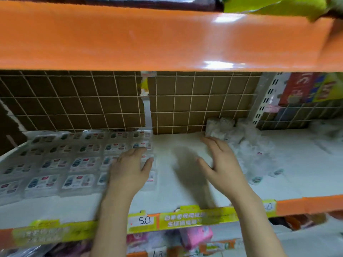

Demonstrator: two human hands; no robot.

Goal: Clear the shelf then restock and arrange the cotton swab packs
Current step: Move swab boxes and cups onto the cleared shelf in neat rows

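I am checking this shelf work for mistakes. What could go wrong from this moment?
1. The left hand rests on the rightmost column of flat packs; a push could break the neat rows.
2. The right hand is beside the loose bags at the back; a sweep might scatter them more.
3. The front row lies close to the shelf edge, so packs could slide off.
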